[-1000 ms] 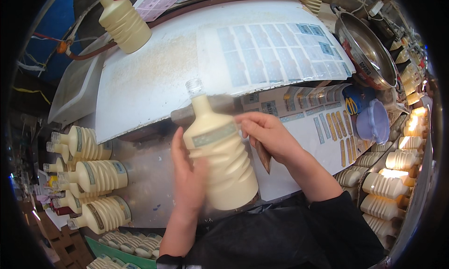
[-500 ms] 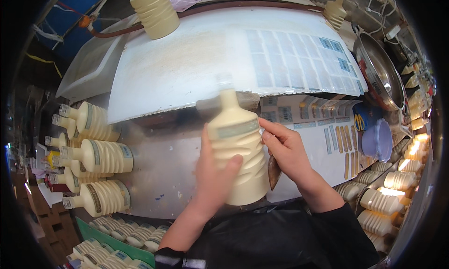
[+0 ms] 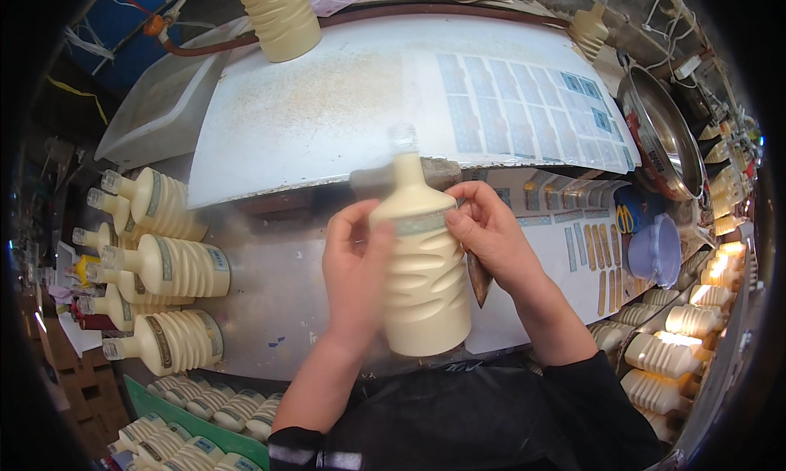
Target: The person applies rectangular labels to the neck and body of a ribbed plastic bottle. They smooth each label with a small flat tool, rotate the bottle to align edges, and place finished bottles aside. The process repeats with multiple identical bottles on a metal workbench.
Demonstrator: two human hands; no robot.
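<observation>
A cream bottle (image 3: 427, 307) with wavy grooves and a clear neck stands in front of me. A grey-green patterned label (image 3: 422, 223) runs round its shoulder. My left hand (image 3: 354, 262), a little blurred, presses thumb and bent fingers against the bottle's left side at label height. On the right side, my right hand (image 3: 495, 237) pinches at the label's right end, thumb on the front and fingers curled behind. Under the right hand a brown pointed piece (image 3: 479, 281) shows beside the bottle; what it is I cannot tell.
Several similar bottles (image 3: 184, 266) lie on the left; more fill a green crate (image 3: 141, 400) and the right side. A white board (image 3: 311, 102) bears a label sheet (image 3: 524, 106). Label strips (image 3: 606, 246), yellow scissors (image 3: 627, 219), a lilac bucket (image 3: 655, 250) and a metal pan (image 3: 667, 131) are right.
My left hand has slid up from the bottle's grooved front to its left side by the label. The right thumb now presses on the label's right end.
</observation>
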